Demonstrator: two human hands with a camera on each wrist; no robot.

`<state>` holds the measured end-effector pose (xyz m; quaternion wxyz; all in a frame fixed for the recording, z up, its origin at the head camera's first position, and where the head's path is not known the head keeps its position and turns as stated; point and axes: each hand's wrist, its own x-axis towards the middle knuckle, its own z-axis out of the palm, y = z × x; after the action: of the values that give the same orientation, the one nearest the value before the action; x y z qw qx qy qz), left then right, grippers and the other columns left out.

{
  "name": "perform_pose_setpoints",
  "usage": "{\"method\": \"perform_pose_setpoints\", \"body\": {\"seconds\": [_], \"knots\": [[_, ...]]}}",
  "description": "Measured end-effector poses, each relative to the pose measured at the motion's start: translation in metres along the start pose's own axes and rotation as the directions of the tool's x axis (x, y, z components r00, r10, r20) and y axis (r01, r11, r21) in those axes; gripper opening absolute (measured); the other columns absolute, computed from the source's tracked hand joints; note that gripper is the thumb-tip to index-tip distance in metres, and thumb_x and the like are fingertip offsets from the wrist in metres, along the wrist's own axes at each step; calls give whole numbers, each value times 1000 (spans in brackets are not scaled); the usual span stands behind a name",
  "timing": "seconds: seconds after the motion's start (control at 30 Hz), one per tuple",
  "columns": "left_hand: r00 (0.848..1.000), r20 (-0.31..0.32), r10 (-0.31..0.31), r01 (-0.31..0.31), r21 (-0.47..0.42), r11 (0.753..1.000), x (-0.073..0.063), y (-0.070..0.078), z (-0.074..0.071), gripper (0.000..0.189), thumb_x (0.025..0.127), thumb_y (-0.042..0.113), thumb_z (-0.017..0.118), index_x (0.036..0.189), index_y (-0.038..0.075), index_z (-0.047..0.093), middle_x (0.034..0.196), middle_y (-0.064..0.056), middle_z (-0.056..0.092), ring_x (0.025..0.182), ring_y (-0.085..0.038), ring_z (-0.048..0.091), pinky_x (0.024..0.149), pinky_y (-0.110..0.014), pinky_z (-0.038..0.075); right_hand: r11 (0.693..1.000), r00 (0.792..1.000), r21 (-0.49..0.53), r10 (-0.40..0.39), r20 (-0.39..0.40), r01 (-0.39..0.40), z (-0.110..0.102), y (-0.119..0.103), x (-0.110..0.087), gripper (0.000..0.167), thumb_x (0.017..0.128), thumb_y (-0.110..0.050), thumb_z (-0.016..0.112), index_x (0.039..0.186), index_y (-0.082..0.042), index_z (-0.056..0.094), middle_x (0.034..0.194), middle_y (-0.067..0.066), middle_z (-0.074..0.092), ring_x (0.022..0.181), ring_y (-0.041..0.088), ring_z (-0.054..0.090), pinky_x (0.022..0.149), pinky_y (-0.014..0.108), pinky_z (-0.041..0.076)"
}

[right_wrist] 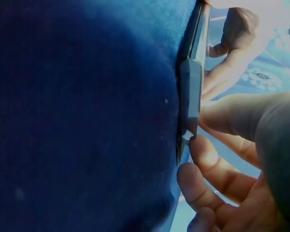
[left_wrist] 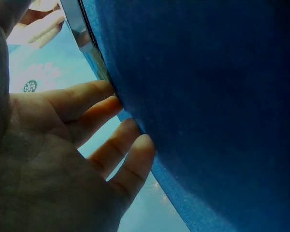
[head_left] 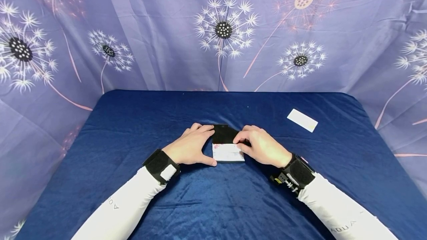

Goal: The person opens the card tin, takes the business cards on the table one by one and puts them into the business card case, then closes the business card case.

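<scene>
A small flat block with a white, flower-printed top (head_left: 228, 152) lies on the blue cloth between the hands. A black panel (head_left: 222, 135) adjoins its far side. At its left my left hand (head_left: 192, 144) spreads its fingers, thumb by the near left corner and fingertips along the black panel's edge. My right hand (head_left: 261, 146) pinches the block's right end between thumb and curled fingers. From the right wrist view, the block's greyish side (right_wrist: 192, 92) shows its thickness, the right thumb (right_wrist: 227, 113) against its upper face. In the left wrist view, the left fingers (left_wrist: 130, 154) are gently bent.
A white card (head_left: 302, 120) with a small yellow patch lies on the right of the blue cloth-covered table (head_left: 213, 203). Behind it hangs a lilac curtain (head_left: 160, 29) with dandelion prints. Both wrists wear black straps (head_left: 160, 166).
</scene>
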<state>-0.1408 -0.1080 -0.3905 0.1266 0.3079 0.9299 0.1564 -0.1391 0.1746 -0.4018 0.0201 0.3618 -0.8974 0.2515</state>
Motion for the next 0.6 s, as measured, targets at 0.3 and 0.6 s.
{"method": "perform_pose_setpoints", "body": {"seconds": [0.3,0.6], "knots": [[1000,-4,1,-1,-6,1000,0,0,1,107,82,62,85,162,3,43,168,-9,38,149,-33,34,117,-54,34,997,997,23,69,-22,-69,-18,1,-3,17,98,-6,75,114,-11,77,97,-6,64,89,20,60,79,38,49],[1000,-6,3,-3,-2,1000,0,-1,1,108,82,62,85,161,2,44,169,-9,38,149,-33,34,117,-53,33,991,989,38,128,-75,-126,-47,7,-8,15,98,-8,76,113,-9,76,97,-5,65,89,19,60,78,36,48]]}}
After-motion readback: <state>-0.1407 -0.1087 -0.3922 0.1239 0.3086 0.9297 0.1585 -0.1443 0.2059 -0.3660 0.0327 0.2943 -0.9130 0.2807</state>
